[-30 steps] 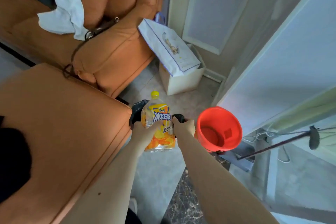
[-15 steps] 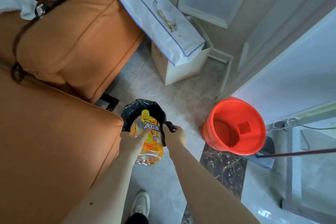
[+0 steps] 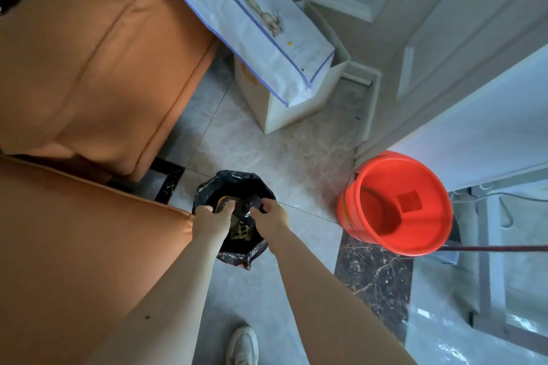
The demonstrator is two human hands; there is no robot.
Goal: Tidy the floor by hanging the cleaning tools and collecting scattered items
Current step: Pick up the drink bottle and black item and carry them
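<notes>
A black rubbish bag (image 3: pixel 237 184) stands open on the tiled floor beside the orange sofa. The yellow-labelled drink bottle (image 3: pixel 239 231) is down inside it, mostly hidden, with only part of its label and a yellow rim showing. My left hand (image 3: pixel 211 221) reaches into the bag's mouth, fingers curled round the bottle's top. My right hand (image 3: pixel 269 216) pinches the bag's right rim and holds it open.
An orange sofa (image 3: pixel 89 68) fills the left side. A red bucket (image 3: pixel 397 204) stands on the right by a white door, with a dark red tool handle (image 3: pixel 498 248) running behind it. A white box (image 3: pixel 284 107) with a paper bag (image 3: pixel 252 18) lies beyond. My shoe (image 3: pixel 243 345) is below.
The bottle has gone from above the bag down into it, my left hand following it in. My right hand has stayed on the rim. The view has tilted further down.
</notes>
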